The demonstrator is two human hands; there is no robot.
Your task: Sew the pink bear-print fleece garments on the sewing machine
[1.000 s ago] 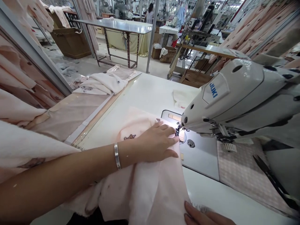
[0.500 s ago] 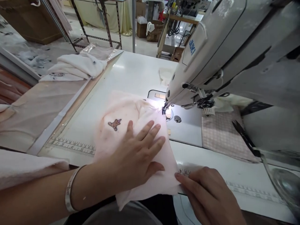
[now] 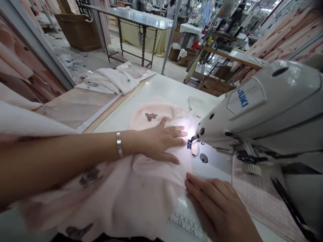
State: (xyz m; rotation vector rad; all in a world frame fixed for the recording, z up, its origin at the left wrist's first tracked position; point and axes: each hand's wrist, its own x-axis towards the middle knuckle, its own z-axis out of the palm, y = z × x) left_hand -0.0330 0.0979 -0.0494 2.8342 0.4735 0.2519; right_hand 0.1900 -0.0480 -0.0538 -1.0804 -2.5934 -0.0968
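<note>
A pale pink fabric piece (image 3: 141, 188) with small printed animals lies on the white sewing table (image 3: 161, 90). My left hand (image 3: 161, 143) lies flat and open on it, fingers stretched toward the needle and presser foot (image 3: 189, 143) of a grey-white JUKI sewing machine (image 3: 264, 111). A metal bangle (image 3: 119, 145) circles that wrist. My right hand (image 3: 217, 205) rests with fingers extended at the fabric's right edge, just in front of the needle plate (image 3: 212, 161), its fingertips touching the cloth.
Folded cream fabric pieces (image 3: 111, 82) lie at the table's far left on a beige side surface. Black scissors (image 3: 290, 205) rest on a checkered cloth at the right. A printed ruler (image 3: 186, 225) marks the table's front edge. Hanging pink fabric fills the left side; metal tables and boxes stand behind.
The fabric has moved farther under the machine, its animal print now beyond my left hand. My left hand slid forward toward the needle; my right hand moved up along the fabric's edge.
</note>
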